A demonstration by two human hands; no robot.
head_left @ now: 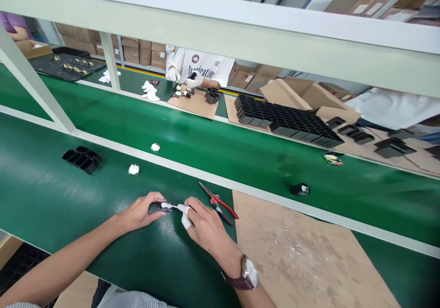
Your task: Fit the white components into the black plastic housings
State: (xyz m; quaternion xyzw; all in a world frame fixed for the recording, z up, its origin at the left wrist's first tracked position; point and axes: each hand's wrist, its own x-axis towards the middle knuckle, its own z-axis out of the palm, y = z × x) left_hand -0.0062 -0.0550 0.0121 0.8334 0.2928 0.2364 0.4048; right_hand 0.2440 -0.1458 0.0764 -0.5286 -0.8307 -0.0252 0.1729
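Note:
My left hand (146, 211) grips a small black case with a white-topped circuit board (167, 206) in it, between thumb and fingers, just above the green bench. My right hand (204, 223), with white covers on some fingertips, pinches a thin white strip or wire (175, 207) at the right end of this part. Its exact kind is too small to tell. Long-nose pliers (217, 201) with red and black handles lie beyond my right hand. Farther left rest a white-topped board (134, 169) and a cluster of black plastic cases (81, 159).
A brown board (302, 253) covers the bench at right. On the green conveyor (220, 145) sit another white-topped board (155, 147), a black case (300, 189) and a yellow-marked board (333, 159). Across it, a gloved co-worker (201, 67) works near rows of black cases (285, 120). A frame beam (220, 30) crosses above.

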